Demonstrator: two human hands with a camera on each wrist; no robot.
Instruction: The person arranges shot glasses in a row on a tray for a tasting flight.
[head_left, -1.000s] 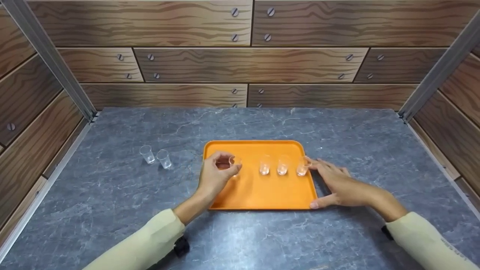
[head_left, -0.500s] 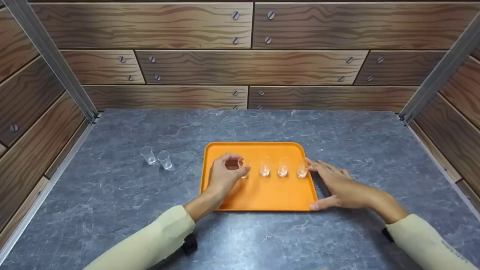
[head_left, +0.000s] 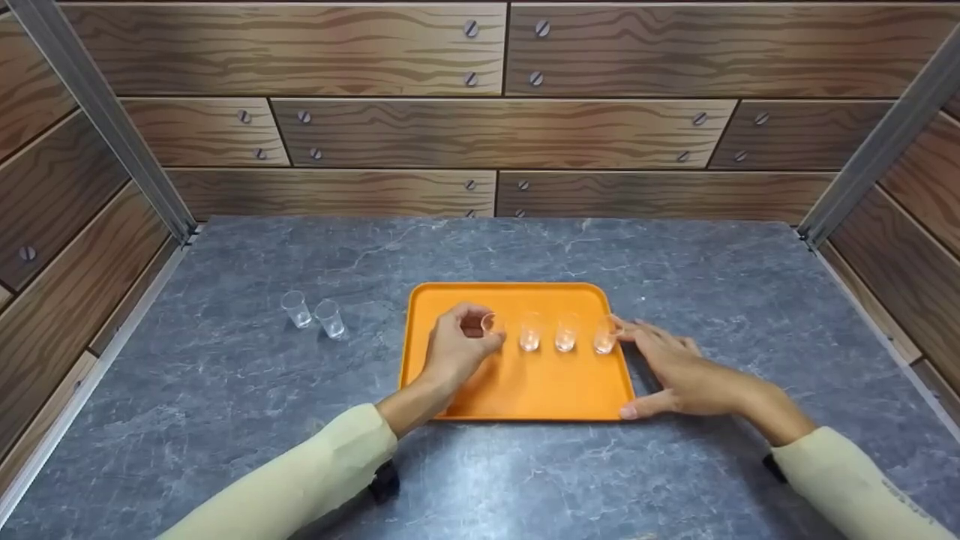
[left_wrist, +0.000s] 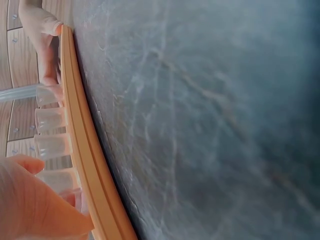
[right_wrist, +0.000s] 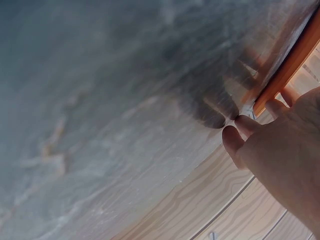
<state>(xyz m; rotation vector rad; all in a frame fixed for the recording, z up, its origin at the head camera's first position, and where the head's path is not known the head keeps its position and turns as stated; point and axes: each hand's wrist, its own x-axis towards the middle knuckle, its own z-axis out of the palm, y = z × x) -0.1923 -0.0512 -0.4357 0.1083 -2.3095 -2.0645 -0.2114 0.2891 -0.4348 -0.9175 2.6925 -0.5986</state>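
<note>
While pinching clear glass (head_left: pixel 492 323) between left fingers (head_left: pixel 492 342), touches orange tray (head_left: pixel 540 390) with spread right fingers (head_left: pixel 651 331); shows unreadable sleeve lettering (head_left: pixel 907 498) behind them.

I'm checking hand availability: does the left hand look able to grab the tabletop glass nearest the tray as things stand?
Probably not yet: the left hand pinches another glass. Otherwise, the way to the tabletop glass looks open, with only the low rim of the orange tray between.

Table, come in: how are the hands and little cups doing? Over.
Left hand pinches one clear cup. Right hand touches orange tray at right edge. Three other cups on tray, two more on table. Nothing visibly blocking.
</note>
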